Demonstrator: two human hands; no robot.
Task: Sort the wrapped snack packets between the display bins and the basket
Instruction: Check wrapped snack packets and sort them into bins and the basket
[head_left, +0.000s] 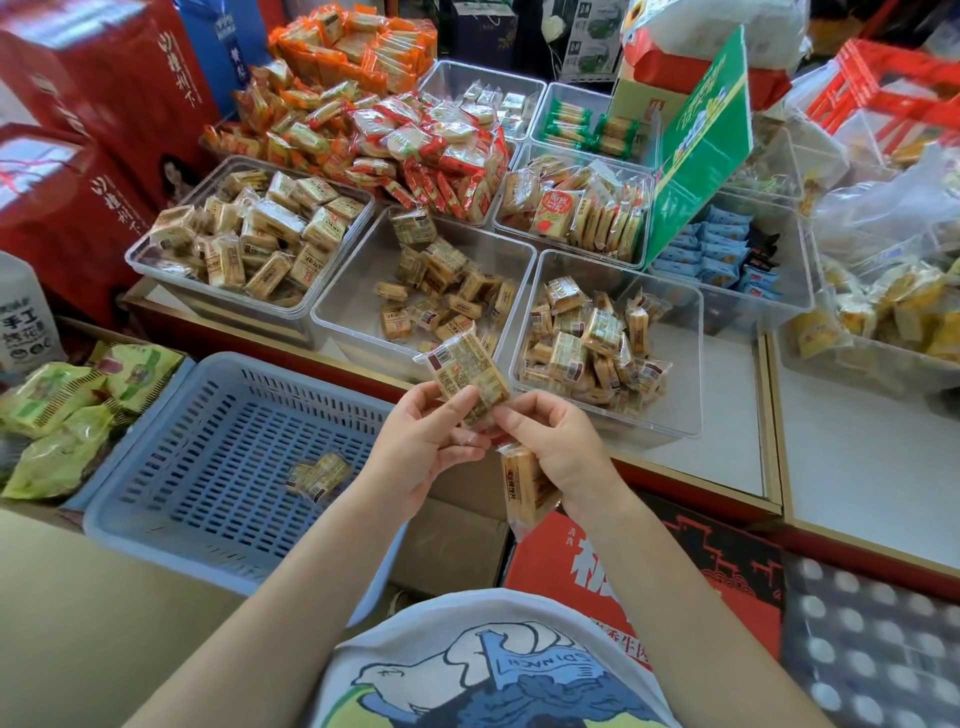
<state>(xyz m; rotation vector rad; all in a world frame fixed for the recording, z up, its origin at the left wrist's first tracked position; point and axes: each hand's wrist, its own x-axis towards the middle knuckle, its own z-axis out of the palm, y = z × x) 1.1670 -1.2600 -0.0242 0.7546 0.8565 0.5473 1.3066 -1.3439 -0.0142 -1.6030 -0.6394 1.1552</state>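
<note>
Two hands meet in the middle, just above the near edge of the bench (727, 415). The left hand (426, 441) pinches the near end of a wrapped snack packet (467, 371) between thumb and fingers. The packet is tilted, with its label and bar code facing up. The right hand (556, 447) touches the same packet with its fingertips at the near right corner. The right hand also holds a second packet (524, 488) tucked under its curled fingers; this one hangs down below the palm.

To the near left sits a blue basket (156, 499) with slots in its floor. One small packet in the basket (319, 475) lies near its right side.

On the bench stand clear display bins. The left bin (150, 260) is full of tan packets. The middle bin (343, 317) has a loose bunch of tan packets toward its far and right parts. The right bin (685, 405), just beyond the hands, holds a pile on its left side. Farther back are piles of orange and red packets (363, 104). A green sign (701, 140) stands tilted at the far right, beside a bin of blue packets (711, 249).

Green bags (62, 415) lie left of the basket.
</note>
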